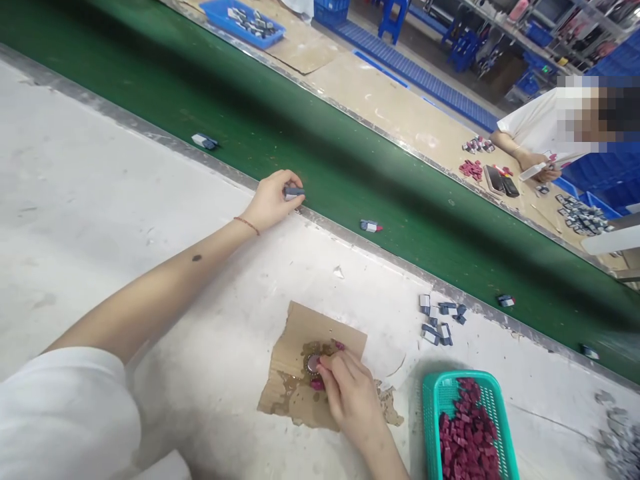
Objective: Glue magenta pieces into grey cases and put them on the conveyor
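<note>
My left hand [277, 200] reaches to the near edge of the green conveyor belt [330, 157], its fingers closed on a small grey-blue and white plastic part [293, 192]. Lower down, my right hand [353, 393] is pinched at a round bottle cap [313, 363] lying on a torn piece of cardboard [280, 363]. A bit of dark red shows at its fingertips, mostly hidden by them. Wet brown stains surround the cap. Beside it on the cardboard lie a dark red piece [317, 385] and another one [340, 345].
A green basket [506, 427] of dark red pieces stands at right, below several loose grey-blue parts [430, 333]. Other parts ride the belt, one with a red tip [371, 227]. Across it, a person [535, 127] works near a blue tray [213, 15].
</note>
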The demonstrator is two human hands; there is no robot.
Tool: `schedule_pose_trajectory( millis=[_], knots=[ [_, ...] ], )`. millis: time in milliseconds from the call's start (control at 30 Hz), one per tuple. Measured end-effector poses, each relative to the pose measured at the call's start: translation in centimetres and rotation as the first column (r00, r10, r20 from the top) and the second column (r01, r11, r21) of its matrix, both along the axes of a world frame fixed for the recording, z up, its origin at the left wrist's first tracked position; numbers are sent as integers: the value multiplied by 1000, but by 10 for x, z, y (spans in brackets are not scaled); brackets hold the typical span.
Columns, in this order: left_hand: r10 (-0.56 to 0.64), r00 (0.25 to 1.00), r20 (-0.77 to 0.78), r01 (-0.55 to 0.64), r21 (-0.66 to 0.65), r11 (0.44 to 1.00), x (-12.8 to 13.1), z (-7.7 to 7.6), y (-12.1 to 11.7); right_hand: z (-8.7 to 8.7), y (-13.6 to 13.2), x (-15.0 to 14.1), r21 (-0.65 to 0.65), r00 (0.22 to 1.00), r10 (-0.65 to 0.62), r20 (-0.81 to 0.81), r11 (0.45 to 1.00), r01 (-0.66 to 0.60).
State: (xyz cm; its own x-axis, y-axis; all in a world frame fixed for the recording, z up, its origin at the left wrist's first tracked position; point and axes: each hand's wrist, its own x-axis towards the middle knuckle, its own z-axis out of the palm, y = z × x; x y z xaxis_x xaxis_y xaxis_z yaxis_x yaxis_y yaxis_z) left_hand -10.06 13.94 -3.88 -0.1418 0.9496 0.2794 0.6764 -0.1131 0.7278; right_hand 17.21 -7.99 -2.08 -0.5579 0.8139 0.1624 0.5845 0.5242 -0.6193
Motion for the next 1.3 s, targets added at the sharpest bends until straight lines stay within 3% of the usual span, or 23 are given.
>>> schedule_pose_trajectory(
  millis=[67,133,200,267,333,400,567,733,900,1033,1167,1300],
  knots=[
    [69,984,166,-71,6,997,8,7,-13,-4,-1,-4,89,995,55,89,994,-63],
    [90,920,382,-65,-79,995,14,14,-31,-5,-3,-6,140,985,67,162,986,-91],
    [95,823,561,42,-226,973,20,19,-53,-5,-5,-8,151,975,74,208,983,-107],
    [83,752,654,206,-353,913,25,23,-76,-3,-6,-9,160,971,79,227,980,-118],
    [68,716,695,331,-423,843,29,26,-98,-1,-6,-9,182,972,73,225,976,-116],
    [71,706,705,370,-453,811,33,27,-117,0,-6,-9,189,972,60,226,976,-104],
    [69,775,628,289,-451,844,38,24,-145,-1,-6,-11,112,968,76,241,988,-105],
    [-35,837,546,295,-396,870,41,23,-163,0,-4,-12,100,970,45,239,992,-71],
    [-154,828,539,416,-408,813,46,21,-177,2,-3,-10,-10,976,57,211,998,-56],
    [-266,756,598,551,-364,751,53,22,-182,5,2,-6,-157,999,27,34,987,-22],
    [-382,644,663,680,-267,683,59,21,-190,8,7,6,-451,944,-239,-226,885,117],
    [-325,552,768,742,-274,612,62,15,-199,8,7,14,-571,823,-439,-360,801,177]
  ],
)
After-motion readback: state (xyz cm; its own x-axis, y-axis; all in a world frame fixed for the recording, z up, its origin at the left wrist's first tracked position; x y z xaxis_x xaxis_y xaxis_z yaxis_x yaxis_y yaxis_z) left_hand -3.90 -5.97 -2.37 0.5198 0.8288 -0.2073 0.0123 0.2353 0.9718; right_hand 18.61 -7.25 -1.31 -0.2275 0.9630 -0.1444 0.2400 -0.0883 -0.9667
